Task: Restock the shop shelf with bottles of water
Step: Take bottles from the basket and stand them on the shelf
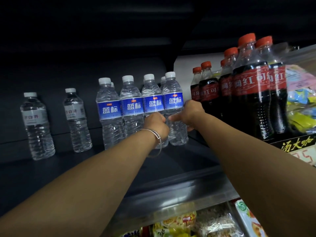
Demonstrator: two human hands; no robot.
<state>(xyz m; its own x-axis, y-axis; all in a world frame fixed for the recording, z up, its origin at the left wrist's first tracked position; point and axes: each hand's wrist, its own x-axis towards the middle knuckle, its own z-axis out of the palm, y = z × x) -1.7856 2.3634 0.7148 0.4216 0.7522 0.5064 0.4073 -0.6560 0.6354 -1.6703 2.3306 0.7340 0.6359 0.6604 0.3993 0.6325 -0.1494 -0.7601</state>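
While both arms reach into the shelf, the restock looks partly done, judged from how the bottles stand now.

Snack packets: nearest of all, on the tier below the arms, no part of the job.

Shelf lip: bare dark edge under both forearms, well short of the grip.

Left hand: fingers curled round the lower body of a blue-label bottle, the third from the left in the front row; a thin bangle sits on the wrist.

Right hand: fingers wrapped round the far side of the end bottle, thumb laid across its front, just right of the left hand.

Held pair: upright, touching each other, bases on or very near the shelf floor; I cannot tell which.

Left of the grip: two more blue-label bottles standing touching in the same row.

Behind the grip: white caps of a second row peep over; how many stand there is hidden.

Far left of the grip: two grey-label water bottles, apart, with bare shelf around them.

Right of the grip: cola bottles, close beside the end bottle.

Done: one front row of four, some behind.

Left: letting go of the pair, then, in my judgement, filling the open floor in front and at the left.
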